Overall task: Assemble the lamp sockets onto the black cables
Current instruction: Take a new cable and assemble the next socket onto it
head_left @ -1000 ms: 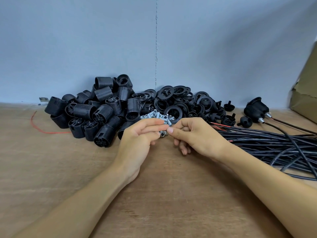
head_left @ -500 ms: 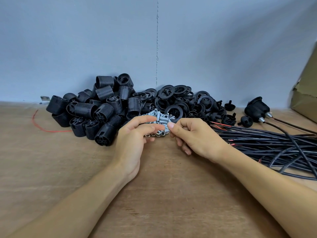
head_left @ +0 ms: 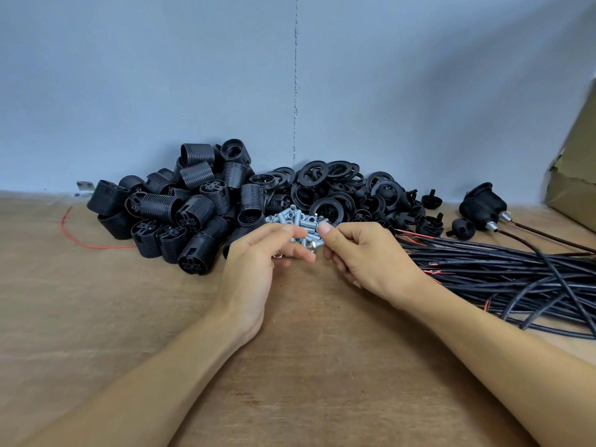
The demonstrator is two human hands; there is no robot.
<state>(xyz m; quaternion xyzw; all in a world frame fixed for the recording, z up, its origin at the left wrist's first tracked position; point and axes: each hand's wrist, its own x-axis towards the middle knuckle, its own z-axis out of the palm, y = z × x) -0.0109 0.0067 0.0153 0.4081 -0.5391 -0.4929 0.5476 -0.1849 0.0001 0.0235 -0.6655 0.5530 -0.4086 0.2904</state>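
My left hand (head_left: 254, 266) and my right hand (head_left: 367, 256) meet over a small heap of silver threaded metal tubes (head_left: 298, 219) at the table's middle. A small metal piece shows inside the left hand's curled fingers. The right hand's thumb and fingers pinch a silver tube at the heap's near edge. A pile of ribbed black lamp sockets (head_left: 193, 208) lies left of the heap, and black rings (head_left: 332, 188) are piled behind it. A bundle of black cables (head_left: 516, 272) with red wire ends lies to the right.
Two sockets joined to cables (head_left: 480, 204) sit at the back right, with small black caps (head_left: 462, 229) beside them. A cardboard box (head_left: 577, 175) stands at the far right. A loose red wire (head_left: 75, 237) lies at the left. The blue wall closes the back.
Both hands have shifted slightly away from me, onto the heap of metal tubes, and their fingertips have drawn a little apart.
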